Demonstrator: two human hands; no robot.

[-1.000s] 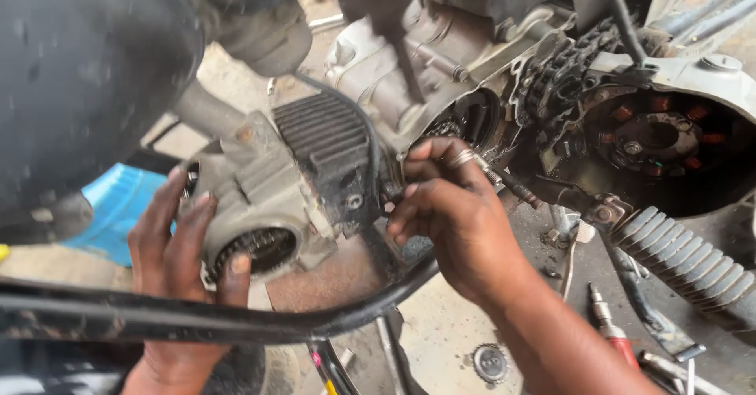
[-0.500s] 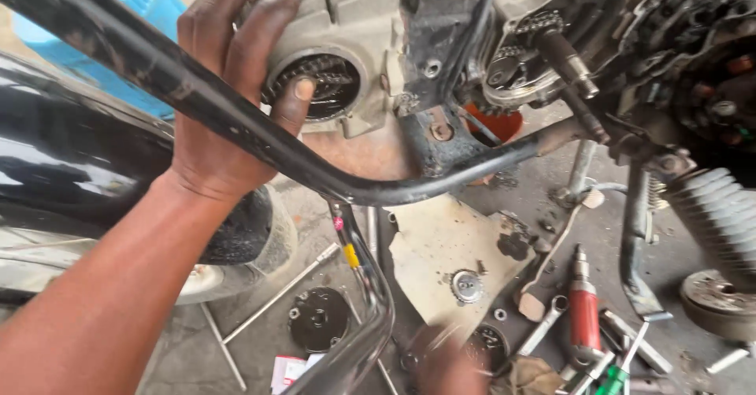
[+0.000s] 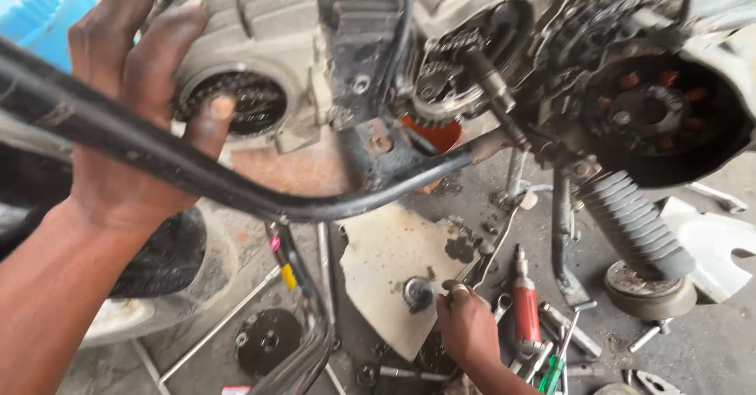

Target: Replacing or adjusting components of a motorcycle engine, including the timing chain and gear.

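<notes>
Engine casing (image 3: pixel 260 40) braced by spread left hand (image 3: pixel 134 127); right hand (image 3: pixel 466 324) fingers pinch round metal part (image 3: pixel 417 294).

Both forearms are bare, with no sleeves, gloves or wristwatch showing. The left hand (image 3: pixel 134 127) is smudged with dark grease, its thumbnail short and pale. The right hand (image 3: pixel 466 326) wears a ring on one finger.

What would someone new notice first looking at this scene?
The stripped engine fills the top of the view, its chain and gears exposed. The left hand rests on the engine's round opening, behind a black bent pipe. Lower down, the right hand reaches among tools on the floor, beside a red-handled tool.
</notes>
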